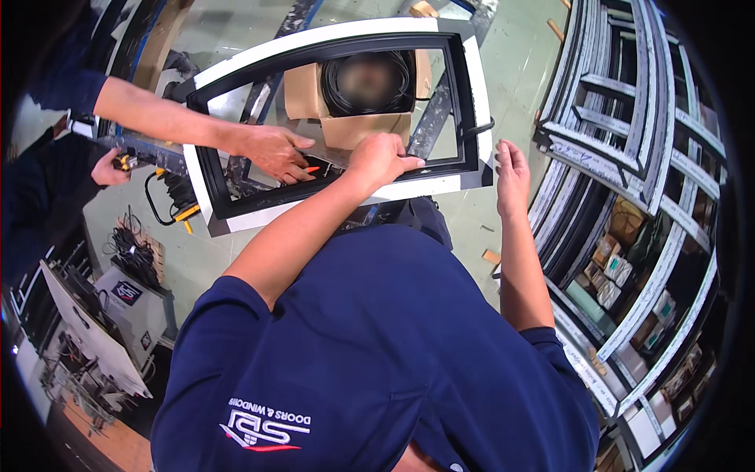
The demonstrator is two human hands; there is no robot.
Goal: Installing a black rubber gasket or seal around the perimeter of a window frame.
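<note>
An arched window frame (259, 206), white outside with a black inner rim, lies flat before me. My left hand (381, 162) grips its near inner rim, fingers curled and thumb along the black edge. Just off the near right corner is my right hand (513, 178), fingers stretched out and holding nothing visible. A black rubber strip (481, 127) loops out over the right side of the frame. From the left, a co-worker's hand (274, 153) reaches to the near inner rim, beside a small orange-tipped object (313, 169).
Through the opening shows a cardboard box (366, 130) with coiled black cable (397, 82). Stacked frames on a rack (621, 118) stand on the right. Another person's hand (110, 167) and a yellow-black cable reel (179, 197) are at left. A wood scrap (491, 256) lies on the floor.
</note>
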